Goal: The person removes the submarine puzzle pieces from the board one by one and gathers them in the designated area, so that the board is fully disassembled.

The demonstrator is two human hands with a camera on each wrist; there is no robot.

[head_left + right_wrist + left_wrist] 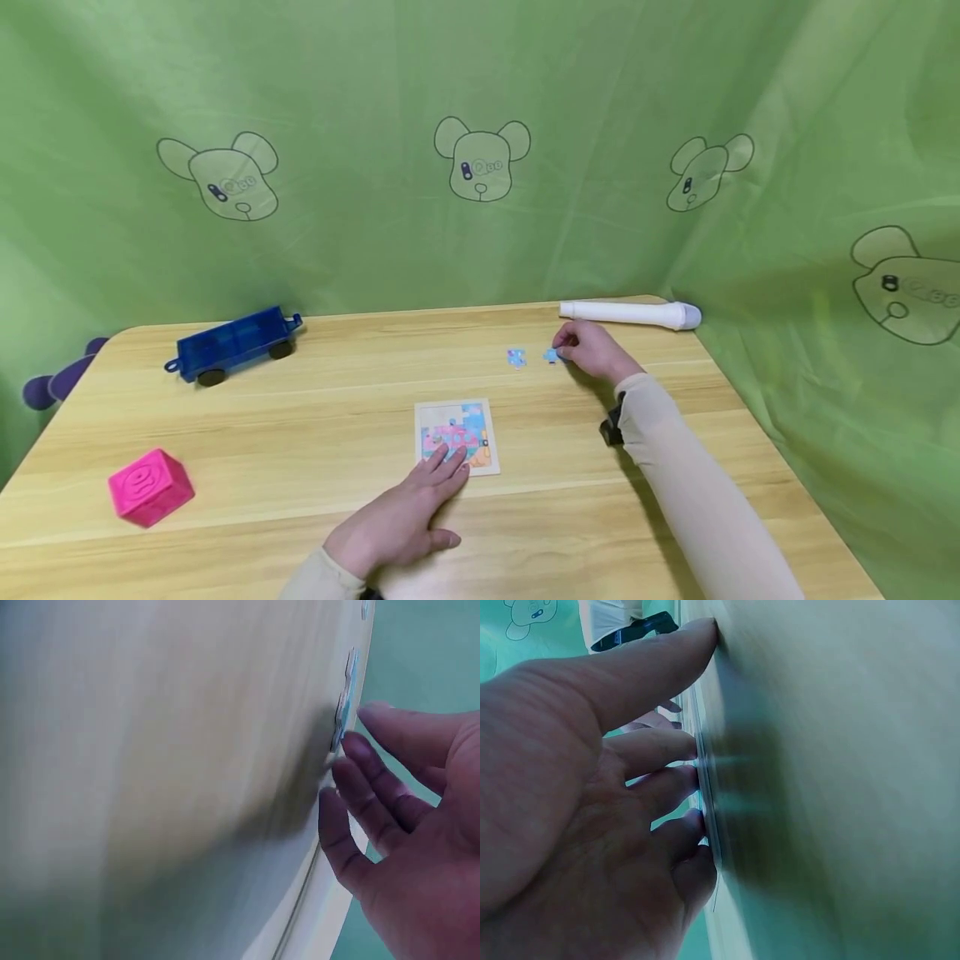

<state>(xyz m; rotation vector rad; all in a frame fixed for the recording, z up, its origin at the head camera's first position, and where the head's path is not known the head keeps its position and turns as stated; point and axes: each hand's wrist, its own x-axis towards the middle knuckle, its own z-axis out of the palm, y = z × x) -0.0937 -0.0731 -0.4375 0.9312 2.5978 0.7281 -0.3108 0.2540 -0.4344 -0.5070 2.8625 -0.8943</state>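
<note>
Nearest the camera, the left hand (401, 512) is laid with fingers extended over the near edge of a framed puzzle (437, 415), nothing being gripped. Farther across the tabletop (300, 450), one loose blue piece (517, 357) is left lying flat; just right of it, a second blue piece (551, 356) is met by the bent fingertips of the right hand (591, 350), though whether it is pinched cannot be told. Behind, a white microphone (626, 313) is seen.
</note>
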